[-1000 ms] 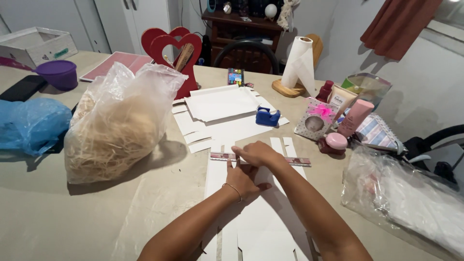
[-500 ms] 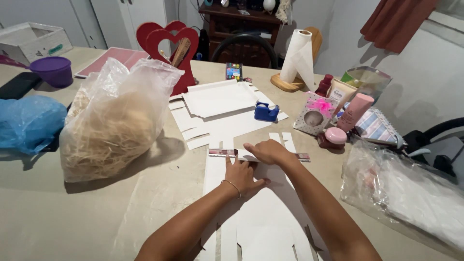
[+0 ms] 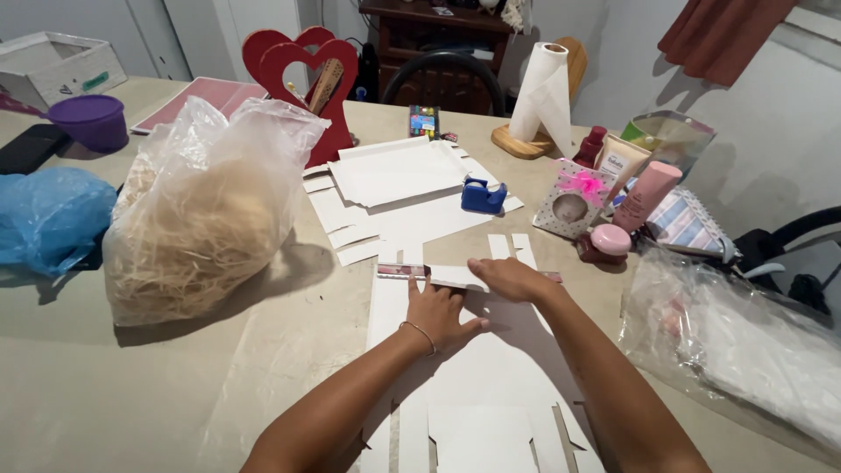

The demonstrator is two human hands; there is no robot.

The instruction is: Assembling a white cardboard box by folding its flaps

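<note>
1. The white card cutout (image 3: 491, 385) lies flat on the table (image 3: 131, 403), long axis running away from the person.
2. The ruler (image 3: 412, 271) lies crosswise at its far end.
3. The left hand (image 3: 441, 311) presses flat, fingers spread, gripping nothing.
4. The right hand (image 3: 508, 278) rests palm-down by the ruler, open.
5. The clear bag (image 3: 210, 210) holds straw.

free: bare table (image 3: 131, 394) left-front | blocked: straw bag (image 3: 206, 215) left, plastic sheets (image 3: 745, 350) right, tape dispenser (image 3: 483, 195) ahead
</note>
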